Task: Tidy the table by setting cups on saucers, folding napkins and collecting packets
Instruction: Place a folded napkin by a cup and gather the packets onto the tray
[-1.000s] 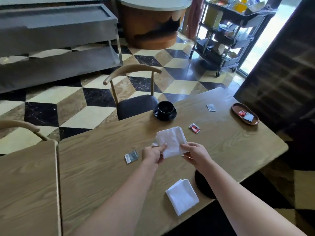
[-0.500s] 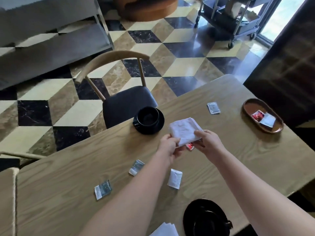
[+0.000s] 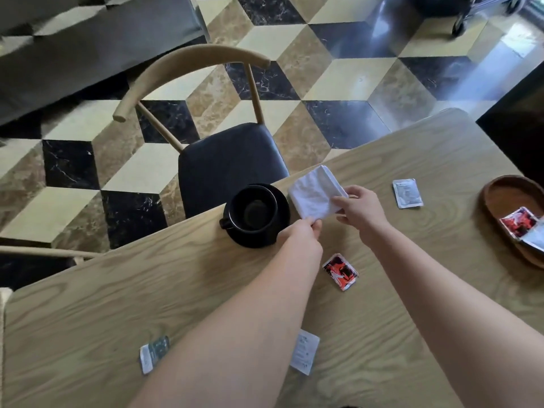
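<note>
Over wooden table (image 3: 117,295), both hands pinch folded napkin (image 3: 315,195).

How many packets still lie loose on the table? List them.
4: a grey one near the tray, a red one between the forearms, a white one and another nearer; arms may hide more.

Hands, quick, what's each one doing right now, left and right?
Left hand: pinches the near corner of the folded white napkin.
Right hand: pinches the napkin's right edge.

Café: wooden table (image 3: 382,160), cup-and-saucer (image 3: 255,214), marble floor (image 3: 338,83).
</note>
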